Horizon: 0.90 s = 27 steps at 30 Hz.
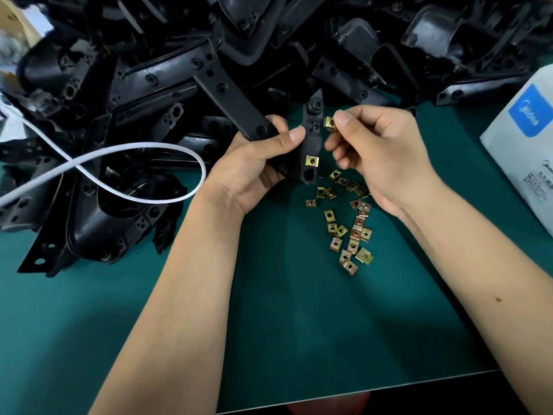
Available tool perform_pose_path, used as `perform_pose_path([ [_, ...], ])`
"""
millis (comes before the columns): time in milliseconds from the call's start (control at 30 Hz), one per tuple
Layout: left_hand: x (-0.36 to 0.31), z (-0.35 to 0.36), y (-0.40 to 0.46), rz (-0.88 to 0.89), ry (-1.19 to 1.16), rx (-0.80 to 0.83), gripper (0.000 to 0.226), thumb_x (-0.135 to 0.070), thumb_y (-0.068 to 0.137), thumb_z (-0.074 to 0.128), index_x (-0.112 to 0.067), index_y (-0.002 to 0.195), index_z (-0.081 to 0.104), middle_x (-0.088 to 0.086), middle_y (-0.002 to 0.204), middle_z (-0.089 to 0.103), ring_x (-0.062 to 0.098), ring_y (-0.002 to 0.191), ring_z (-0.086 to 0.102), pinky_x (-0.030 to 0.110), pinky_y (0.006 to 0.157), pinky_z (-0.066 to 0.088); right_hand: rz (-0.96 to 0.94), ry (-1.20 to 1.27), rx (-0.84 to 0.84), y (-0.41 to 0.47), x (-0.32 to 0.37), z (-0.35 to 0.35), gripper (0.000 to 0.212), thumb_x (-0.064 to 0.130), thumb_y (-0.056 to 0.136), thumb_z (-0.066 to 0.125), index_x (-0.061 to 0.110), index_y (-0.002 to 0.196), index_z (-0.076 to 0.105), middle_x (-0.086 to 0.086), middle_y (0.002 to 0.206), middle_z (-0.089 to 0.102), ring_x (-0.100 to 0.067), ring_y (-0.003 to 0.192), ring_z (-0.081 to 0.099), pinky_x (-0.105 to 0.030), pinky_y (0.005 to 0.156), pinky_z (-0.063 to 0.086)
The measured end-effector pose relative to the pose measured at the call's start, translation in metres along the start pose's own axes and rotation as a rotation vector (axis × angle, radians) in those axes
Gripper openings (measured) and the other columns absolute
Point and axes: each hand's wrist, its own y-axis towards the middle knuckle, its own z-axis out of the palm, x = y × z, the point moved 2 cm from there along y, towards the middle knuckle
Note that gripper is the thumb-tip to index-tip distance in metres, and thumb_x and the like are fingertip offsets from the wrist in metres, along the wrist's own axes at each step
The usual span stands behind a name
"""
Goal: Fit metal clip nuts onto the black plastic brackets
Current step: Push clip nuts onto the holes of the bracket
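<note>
Gripping a black plastic bracket [311, 136] upright above the green surface [299, 324], the person's left hand [257, 166] curls round its left edge, thumb pressed flat on the front face. One brass-coloured clip nut [311, 161] already sits on the bracket's lower part, just above a round hole. The right hand [377, 151] pinches a second clip nut [329, 123] between thumb and forefinger, holding it just beside the bracket's upper right edge; whether the two touch cannot be told from the head view. Below the hands, a loose scatter of clip nuts [350, 223] lies on the surface, trailing toward the near side. A large heap of black brackets [149, 100] fills the far and left parts of the scene, some pieces spilling onto the surface. A white strap [134, 151] loops across the heap at left. At the far right edge lies a white packet [526, 145] with a blue label. Both forearms reach in from the near edge, bare to the frame's border.
</note>
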Motion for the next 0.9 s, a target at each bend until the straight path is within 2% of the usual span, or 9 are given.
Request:
perform_pose_path([
  [367, 0.000, -0.001, -0.001, -0.014, 0.026, 0.003, 0.025, -0.012, 0.088, 0.075, -0.019, 0.074, 0.056, 0.004, 0.087, 0.068, 0.020, 0.081, 0.069, 0.036, 0.071, 0.060, 0.000, -0.050, 0.040, -0.002, 0.000, 0.000, 0.016, 0.013, 0.103, 0.062, 0.008, 0.091, 0.071, 0.000, 0.067, 0.069, -0.012, 0.059, 0.057, -0.021, 0.052, 0.045],
  [667, -0.001, 0.011, -0.001, -0.068, 0.039, 0.005, 0.024, -0.017, 0.079, 0.076, -0.014, 0.075, 0.052, 0.007, 0.086, 0.064, 0.019, 0.076, 0.070, 0.036, 0.067, 0.063, -0.037, -0.026, -0.042, -0.006, -0.003, 0.009, 0.031, 0.021, 0.101, 0.065, 0.016, 0.070, 0.065, 0.002, 0.056, 0.058, -0.010, 0.049, 0.046, -0.019, 0.045, 0.036],
  [800, -0.002, 0.011, 0.000, -0.084, 0.065, -0.014, 0.025, -0.014, 0.082, 0.076, -0.014, 0.074, 0.052, 0.007, 0.085, 0.063, 0.018, 0.075, 0.069, 0.034, 0.064, 0.062, 0.000, -0.019, -0.036, -0.004, -0.007, 0.007, 0.032, 0.024, 0.101, 0.065, 0.019, 0.069, 0.064, 0.003, 0.054, 0.052, -0.012, 0.048, 0.038, -0.020, 0.044, 0.032],
  [900, -0.001, 0.011, 0.002, -0.084, 0.070, -0.039, 0.025, -0.014, 0.080, 0.078, -0.015, 0.074, 0.054, 0.007, 0.083, 0.065, 0.019, 0.076, 0.069, 0.034, 0.064, 0.062, 0.003, -0.053, -0.048, -0.003, -0.009, 0.006, 0.031, 0.025, 0.101, 0.065, 0.018, 0.071, 0.065, 0.004, 0.054, 0.053, -0.012, 0.049, 0.039, -0.021, 0.045, 0.033],
])
